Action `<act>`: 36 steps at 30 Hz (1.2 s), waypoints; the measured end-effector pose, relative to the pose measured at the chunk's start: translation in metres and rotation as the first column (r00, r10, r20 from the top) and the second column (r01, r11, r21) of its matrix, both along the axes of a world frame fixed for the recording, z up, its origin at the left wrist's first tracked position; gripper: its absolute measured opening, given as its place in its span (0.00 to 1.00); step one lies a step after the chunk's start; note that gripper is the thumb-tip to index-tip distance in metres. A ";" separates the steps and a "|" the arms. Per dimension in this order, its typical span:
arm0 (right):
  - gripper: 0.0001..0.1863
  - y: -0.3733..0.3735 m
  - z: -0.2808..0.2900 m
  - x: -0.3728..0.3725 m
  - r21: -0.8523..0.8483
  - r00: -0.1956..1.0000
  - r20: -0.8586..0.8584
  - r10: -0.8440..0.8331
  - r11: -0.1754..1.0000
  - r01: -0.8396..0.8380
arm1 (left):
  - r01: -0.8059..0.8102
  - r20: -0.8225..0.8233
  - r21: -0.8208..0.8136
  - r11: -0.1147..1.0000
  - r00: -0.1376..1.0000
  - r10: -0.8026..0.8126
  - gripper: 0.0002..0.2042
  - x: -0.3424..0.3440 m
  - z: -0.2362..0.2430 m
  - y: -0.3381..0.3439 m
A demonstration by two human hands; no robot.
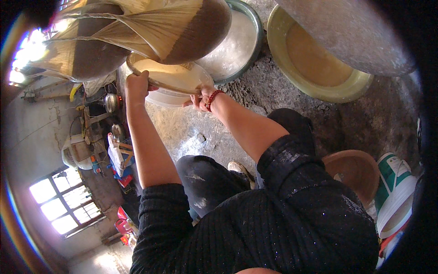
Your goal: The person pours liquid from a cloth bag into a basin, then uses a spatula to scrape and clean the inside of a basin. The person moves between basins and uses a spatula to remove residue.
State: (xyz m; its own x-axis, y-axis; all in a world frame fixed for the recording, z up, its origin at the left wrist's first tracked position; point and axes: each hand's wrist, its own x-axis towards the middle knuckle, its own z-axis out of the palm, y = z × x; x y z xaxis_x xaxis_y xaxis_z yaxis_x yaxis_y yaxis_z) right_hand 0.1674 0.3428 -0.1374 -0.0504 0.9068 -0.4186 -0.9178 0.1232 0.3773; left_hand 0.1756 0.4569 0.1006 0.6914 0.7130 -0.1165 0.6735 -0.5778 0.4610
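Both my hands are on a round, shallow, brown-rimmed vessel, perhaps a sieve (173, 75), with a pale inside. It is tilted over a whitish plastic tub (166, 98). My left hand (139, 86) is closed on the near left part of the rim. At the rim's right side, my right hand (200, 98) grips it from below, with one finger sticking out to the left; a red bead bracelet circles that wrist. Just above, a bulging cloth sack (191, 32) with a dark lower part hides the vessel's far edge.
A second cloth sack (98, 55) hangs at the upper left. Beyond the vessel stands a green-rimmed basin (258, 27) of white, frothy liquid. A yellow-green basin (292, 64) holds tan liquid. A brown bowl (360, 173) and a tipped green-and-white bucket (392, 192) lie at the right.
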 end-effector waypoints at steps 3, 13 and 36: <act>0.26 -0.002 0.001 0.000 -0.004 1.000 -0.015 0.013 1.000 -0.013 | 0.004 -0.021 0.014 1.000 1.000 -0.003 0.20 0.001 0.002 -0.007; 0.29 -0.002 -0.001 0.002 -0.019 0.998 -0.035 0.045 0.999 -0.046 | -0.013 0.061 -0.003 1.000 0.998 0.013 0.19 0.003 0.003 -0.019; 0.28 -0.008 0.002 0.003 -0.008 0.999 -0.042 0.020 1.000 -0.020 | 0.014 -0.008 0.019 1.000 1.000 -0.014 0.21 -0.001 0.012 -0.031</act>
State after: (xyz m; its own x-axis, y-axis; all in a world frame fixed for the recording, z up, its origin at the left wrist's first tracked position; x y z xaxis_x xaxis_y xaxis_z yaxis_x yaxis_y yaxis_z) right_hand 0.1704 0.3347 -0.1354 -0.0864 0.9018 -0.4235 -0.9034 0.1083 0.4149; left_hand 0.1747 0.4261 0.1123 0.7006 0.7052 -0.1091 0.6689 -0.5958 0.4445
